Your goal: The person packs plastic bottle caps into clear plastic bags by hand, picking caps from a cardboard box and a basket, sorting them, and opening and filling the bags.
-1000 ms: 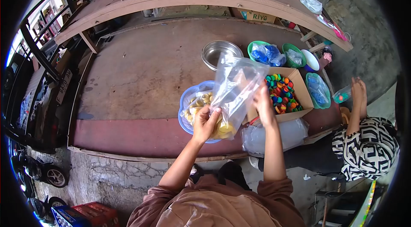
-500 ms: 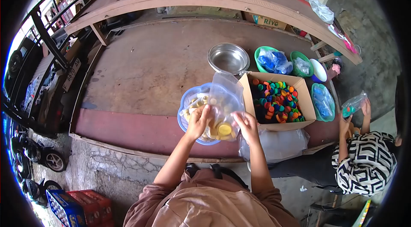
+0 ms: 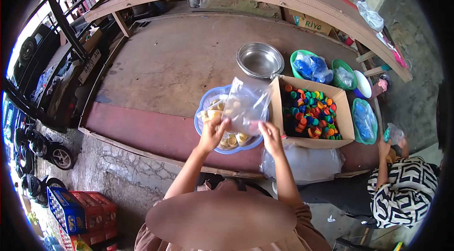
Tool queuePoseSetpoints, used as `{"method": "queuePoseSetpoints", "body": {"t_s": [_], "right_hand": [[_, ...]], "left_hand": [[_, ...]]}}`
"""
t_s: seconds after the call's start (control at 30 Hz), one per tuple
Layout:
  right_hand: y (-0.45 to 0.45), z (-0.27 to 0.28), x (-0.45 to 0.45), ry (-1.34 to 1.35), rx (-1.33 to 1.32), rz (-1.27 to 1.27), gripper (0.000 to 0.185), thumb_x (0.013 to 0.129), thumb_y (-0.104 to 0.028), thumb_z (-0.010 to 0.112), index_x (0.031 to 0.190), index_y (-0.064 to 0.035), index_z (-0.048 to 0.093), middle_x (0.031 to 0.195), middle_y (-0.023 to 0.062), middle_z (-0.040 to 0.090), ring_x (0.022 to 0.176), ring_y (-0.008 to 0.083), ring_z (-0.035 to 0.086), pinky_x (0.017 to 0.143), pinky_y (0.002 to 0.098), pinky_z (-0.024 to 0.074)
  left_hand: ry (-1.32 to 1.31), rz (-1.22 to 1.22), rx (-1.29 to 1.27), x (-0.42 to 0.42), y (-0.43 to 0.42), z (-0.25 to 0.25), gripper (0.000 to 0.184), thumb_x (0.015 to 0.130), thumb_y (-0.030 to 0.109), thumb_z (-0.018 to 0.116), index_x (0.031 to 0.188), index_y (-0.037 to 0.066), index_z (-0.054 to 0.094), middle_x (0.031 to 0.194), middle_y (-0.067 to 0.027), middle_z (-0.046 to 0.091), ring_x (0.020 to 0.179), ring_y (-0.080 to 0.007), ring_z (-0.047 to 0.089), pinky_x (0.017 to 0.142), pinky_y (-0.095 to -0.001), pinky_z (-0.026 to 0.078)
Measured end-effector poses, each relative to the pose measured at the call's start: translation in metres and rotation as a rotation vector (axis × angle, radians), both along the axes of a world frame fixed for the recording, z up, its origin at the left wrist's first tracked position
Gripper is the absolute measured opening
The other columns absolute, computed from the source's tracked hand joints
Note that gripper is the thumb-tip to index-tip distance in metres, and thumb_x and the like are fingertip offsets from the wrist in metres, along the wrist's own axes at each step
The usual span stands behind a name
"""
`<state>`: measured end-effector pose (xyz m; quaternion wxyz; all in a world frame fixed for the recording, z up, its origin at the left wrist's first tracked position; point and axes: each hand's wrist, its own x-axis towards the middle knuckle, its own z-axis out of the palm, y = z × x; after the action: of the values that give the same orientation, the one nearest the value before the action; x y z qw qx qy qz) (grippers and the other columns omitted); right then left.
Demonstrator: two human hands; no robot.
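1. The left hand [image 3: 212, 133] is over the near left part of the blue basket [image 3: 201, 131]. It is closed on the near left corner of a clear bag [image 3: 247, 109], with its thumb pointing in toward the bag.
2. The right hand [image 3: 271, 136] is by the basket's right edge. It pinches the bag's near right corner, fingers bent.
3. Both arms reach out from the body and lean in toward the basket, the left one more.
4. The bag is over the basket, held up between the hands, its far end sticking up. Pale yellow caps [image 3: 231, 141] sit in the basket.
5. Right of the basket is a box [image 3: 314, 143] of bright caps [image 3: 309, 111]. A metal bowl [image 3: 260, 60] is behind the basket.
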<state>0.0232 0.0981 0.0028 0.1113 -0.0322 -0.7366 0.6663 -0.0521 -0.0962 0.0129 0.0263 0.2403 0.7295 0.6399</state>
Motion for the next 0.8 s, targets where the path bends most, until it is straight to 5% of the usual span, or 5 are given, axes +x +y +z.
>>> {"method": "queuePoseSetpoints", "body": {"t_s": [0.27, 0.37, 0.47, 0.5, 0.8], "right_hand": [[-0.018, -0.051, 0.010, -0.072, -0.071, -0.021, 0.021, 0.093, -0.016, 0.045, 0.097, 0.0004, 0.058, 0.071, 0.0052, 0.061, 0.060, 0.0080, 0.055, 0.055, 0.0229, 0.0425], [-0.023, -0.047, 0.003, 0.011, 0.100, -0.132, 0.019, 0.092, -0.015, 0.046, 0.092, 0.0000, 0.057, 0.070, 0.0034, 0.058, 0.060, 0.0081, 0.050, 0.055, 0.0232, 0.0391], [-0.018, -0.043, -0.013, 0.027, 0.107, -0.172, 0.018, 0.091, -0.016, 0.047, 0.086, -0.0017, 0.058, 0.067, -0.0018, 0.055, 0.060, 0.0050, 0.043, 0.055, 0.0219, 0.0353], [-0.013, -0.033, -0.018, 0.003, 0.124, -0.165, 0.019, 0.091, -0.016, 0.048, 0.086, -0.0019, 0.058, 0.067, -0.0016, 0.055, 0.061, 0.0048, 0.044, 0.056, 0.0219, 0.0356], [-0.012, -0.043, -0.029, 0.088, -0.261, -0.254, 0.016, 0.091, -0.011, 0.050, 0.094, 0.0019, 0.060, 0.086, 0.0044, 0.061, 0.078, 0.0082, 0.056, 0.066, 0.0215, 0.0459]], "left_hand": [[-0.233, 0.088, 0.105, 0.027, -0.001, -0.060, 0.026, 0.092, 0.019, 0.050, 0.073, 0.001, 0.048, 0.058, 0.0004, 0.042, 0.056, -0.0060, 0.037, 0.051, -0.0251, 0.035], [-0.179, 0.096, -0.187, 0.022, -0.005, -0.039, 0.026, 0.092, 0.019, 0.049, 0.075, -0.001, 0.047, 0.058, -0.0036, 0.047, 0.055, -0.0070, 0.040, 0.050, -0.0273, 0.037], [-0.078, 0.140, -0.118, 0.008, 0.006, -0.031, 0.027, 0.092, 0.018, 0.049, 0.075, -0.002, 0.046, 0.058, -0.0069, 0.049, 0.055, -0.0085, 0.042, 0.050, -0.0275, 0.037], [-0.178, 0.109, -0.224, 0.003, 0.006, -0.020, 0.027, 0.094, 0.019, 0.044, 0.080, -0.003, 0.052, 0.067, -0.0088, 0.053, 0.069, -0.0083, 0.047, 0.061, -0.0264, 0.041], [-0.269, 0.149, 0.058, -0.001, 0.016, -0.026, 0.026, 0.096, 0.019, 0.041, 0.086, -0.002, 0.054, 0.073, -0.0047, 0.057, 0.067, -0.0096, 0.052, 0.062, -0.0258, 0.043]]}}
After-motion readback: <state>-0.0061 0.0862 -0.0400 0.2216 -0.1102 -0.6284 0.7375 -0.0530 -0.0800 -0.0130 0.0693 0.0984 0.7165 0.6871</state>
